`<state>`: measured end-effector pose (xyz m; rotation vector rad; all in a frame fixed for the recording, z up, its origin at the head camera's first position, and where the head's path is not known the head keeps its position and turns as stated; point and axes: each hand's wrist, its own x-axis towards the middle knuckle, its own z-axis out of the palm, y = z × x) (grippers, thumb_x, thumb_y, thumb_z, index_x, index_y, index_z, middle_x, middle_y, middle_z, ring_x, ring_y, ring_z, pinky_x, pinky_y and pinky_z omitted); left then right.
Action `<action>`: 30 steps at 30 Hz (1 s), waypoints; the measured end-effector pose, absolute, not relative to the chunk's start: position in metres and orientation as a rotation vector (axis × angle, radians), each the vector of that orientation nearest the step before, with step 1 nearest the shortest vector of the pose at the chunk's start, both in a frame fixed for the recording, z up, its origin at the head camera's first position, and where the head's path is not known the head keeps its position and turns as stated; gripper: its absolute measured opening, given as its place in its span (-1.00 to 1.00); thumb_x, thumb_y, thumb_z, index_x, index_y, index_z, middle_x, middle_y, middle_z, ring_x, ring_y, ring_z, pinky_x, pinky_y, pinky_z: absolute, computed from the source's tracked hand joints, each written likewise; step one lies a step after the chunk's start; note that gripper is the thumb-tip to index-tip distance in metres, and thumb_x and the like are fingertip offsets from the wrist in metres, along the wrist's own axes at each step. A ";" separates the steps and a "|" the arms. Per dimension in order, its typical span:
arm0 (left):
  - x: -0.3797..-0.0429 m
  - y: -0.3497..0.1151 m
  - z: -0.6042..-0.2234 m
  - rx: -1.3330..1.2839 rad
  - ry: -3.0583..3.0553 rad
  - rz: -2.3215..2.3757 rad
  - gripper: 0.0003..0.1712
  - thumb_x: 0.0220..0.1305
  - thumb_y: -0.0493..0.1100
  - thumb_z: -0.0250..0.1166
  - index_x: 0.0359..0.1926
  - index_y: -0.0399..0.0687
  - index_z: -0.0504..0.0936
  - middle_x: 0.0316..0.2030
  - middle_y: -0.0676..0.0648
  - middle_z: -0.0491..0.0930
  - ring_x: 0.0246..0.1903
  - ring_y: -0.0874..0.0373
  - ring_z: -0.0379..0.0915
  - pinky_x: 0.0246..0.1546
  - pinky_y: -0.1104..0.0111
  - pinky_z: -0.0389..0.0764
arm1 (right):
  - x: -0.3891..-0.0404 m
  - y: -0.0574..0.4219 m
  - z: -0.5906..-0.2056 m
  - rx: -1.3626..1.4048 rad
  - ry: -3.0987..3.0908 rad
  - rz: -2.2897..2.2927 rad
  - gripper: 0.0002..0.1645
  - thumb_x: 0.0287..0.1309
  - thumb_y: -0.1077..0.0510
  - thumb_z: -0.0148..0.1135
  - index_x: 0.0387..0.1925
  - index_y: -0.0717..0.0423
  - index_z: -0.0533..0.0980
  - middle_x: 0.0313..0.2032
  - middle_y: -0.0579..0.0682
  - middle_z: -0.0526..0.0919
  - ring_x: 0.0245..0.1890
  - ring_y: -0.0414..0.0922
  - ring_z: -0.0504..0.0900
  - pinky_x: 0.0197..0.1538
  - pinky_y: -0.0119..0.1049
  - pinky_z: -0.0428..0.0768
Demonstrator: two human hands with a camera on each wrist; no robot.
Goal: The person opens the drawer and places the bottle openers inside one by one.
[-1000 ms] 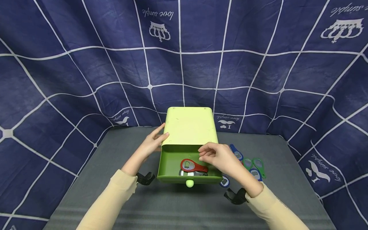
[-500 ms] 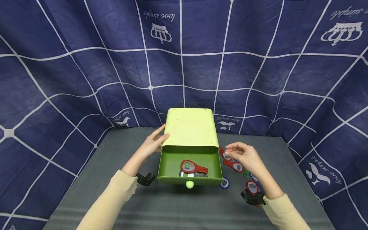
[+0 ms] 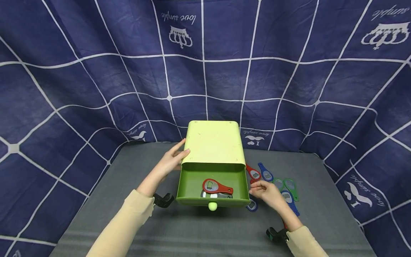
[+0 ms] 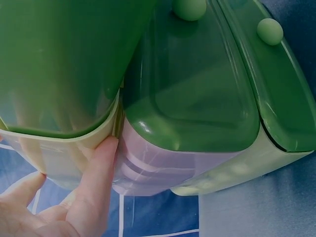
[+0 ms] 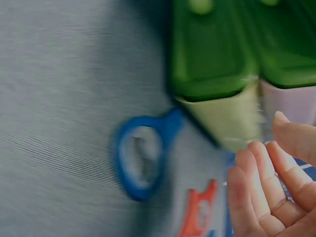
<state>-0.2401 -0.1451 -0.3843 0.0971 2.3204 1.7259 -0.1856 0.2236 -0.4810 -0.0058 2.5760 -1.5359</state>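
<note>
A small pale-green drawer cabinet (image 3: 214, 141) stands mid-table, its green top drawer (image 3: 194, 175) pulled out. Inside lie a red bottle opener (image 3: 222, 188) and, partly under it, a dark one (image 3: 223, 196). My left hand (image 3: 168, 162) rests against the cabinet's left side. In the left wrist view its fingers (image 4: 96, 182) touch the outer wall. Just right of the drawer, low near the table, is my right hand (image 3: 265, 192), fingers loosely bent around nothing. Near it lie a blue bottle opener (image 5: 123, 153), partly hidden by the drawer in the head view, and a red one (image 5: 190, 217).
Several more bottle openers lie on the grey table (image 3: 154, 228) to the right: red (image 3: 253, 174), blue (image 3: 265, 172) and green (image 3: 290, 189). Two lower drawers with green fronts (image 4: 197, 89) are shut. A blue checked curtain (image 3: 224, 78) hangs behind.
My right hand has left the space above the drawer, swung right over the openers, then come down and nearer beside the drawer. The left hand stays at the cabinet.
</note>
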 end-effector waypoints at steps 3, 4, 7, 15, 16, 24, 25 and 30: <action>-0.240 -0.144 -0.384 0.109 2.315 1.733 -0.18 0.42 0.21 0.14 0.56 0.38 -0.03 0.16 -0.32 0.51 -0.06 -0.03 0.66 -0.02 0.10 0.68 | -0.181 0.221 -0.495 0.031 2.609 -1.502 -0.70 0.09 0.26 0.41 -0.15 0.35 0.61 -0.28 0.14 0.76 -0.32 -0.10 0.74 -0.27 -0.29 0.67; -0.241 -0.144 -0.384 0.116 2.316 1.734 -0.18 0.42 0.21 0.14 0.56 0.36 -0.03 0.16 -0.33 0.51 -0.08 -0.02 0.66 -0.03 0.10 0.68 | -0.179 0.221 -0.499 0.051 2.620 -1.493 -0.72 0.09 0.26 0.42 -0.17 0.33 0.61 -0.29 0.13 0.76 -0.34 -0.12 0.73 -0.28 -0.28 0.67; -0.241 -0.143 -0.385 0.109 2.319 1.735 -0.18 0.42 0.19 0.15 0.56 0.34 -0.02 0.15 -0.34 0.50 -0.14 0.03 0.65 -0.05 0.11 0.69 | -0.177 0.220 -0.508 0.107 2.641 -1.472 -0.75 0.08 0.26 0.42 -0.19 0.29 0.62 -0.30 0.09 0.75 -0.37 -0.16 0.71 -0.30 -0.30 0.66; -0.240 -0.144 -0.384 0.106 2.322 1.737 -0.19 0.44 0.17 0.13 0.57 0.31 -0.04 0.18 -0.36 0.47 -0.14 0.03 0.63 -0.03 0.08 0.68 | -0.176 0.217 -0.525 0.116 2.748 -1.398 -0.75 0.00 0.27 0.45 -0.23 0.25 0.64 -0.33 0.04 0.75 -0.39 -0.17 0.69 -0.37 -0.38 0.58; -0.240 -0.144 -0.383 0.108 2.320 1.737 -0.18 0.44 0.18 0.13 0.57 0.31 -0.04 0.18 -0.36 0.46 -0.12 0.02 0.64 -0.03 0.07 0.67 | -0.175 0.217 -0.526 0.114 2.782 -1.364 -0.76 -0.01 0.27 0.46 -0.24 0.23 0.64 -0.34 0.03 0.75 -0.39 -0.18 0.68 -0.38 -0.39 0.56; -0.241 -0.144 -0.385 0.121 2.324 1.731 -0.16 0.42 0.20 0.13 0.57 0.29 -0.05 0.19 -0.37 0.46 -0.05 -0.07 0.64 -0.04 0.09 0.68 | -0.173 0.207 -0.529 0.052 2.965 -1.109 -0.69 -0.15 0.33 0.50 -0.26 0.24 0.65 -0.30 0.07 0.63 -0.33 -0.10 0.55 -0.28 -0.23 0.53; -0.240 -0.144 -0.386 0.121 2.325 1.729 -0.16 0.42 0.20 0.13 0.57 0.28 -0.05 0.19 -0.37 0.46 -0.04 -0.07 0.64 -0.04 0.10 0.68 | -0.173 0.206 -0.529 0.052 2.966 -1.096 -0.68 -0.16 0.33 0.50 -0.25 0.25 0.65 -0.30 0.07 0.61 -0.32 -0.08 0.55 -0.26 -0.19 0.53; -0.240 -0.145 -0.385 0.110 2.326 1.734 -0.16 0.42 0.19 0.14 0.57 0.28 -0.03 0.18 -0.37 0.47 -0.07 -0.04 0.65 -0.05 0.11 0.69 | -0.173 0.204 -0.529 0.045 2.970 -1.053 -0.62 -0.22 0.27 0.54 -0.25 0.25 0.64 -0.30 0.05 0.61 -0.29 -0.05 0.56 -0.17 -0.08 0.55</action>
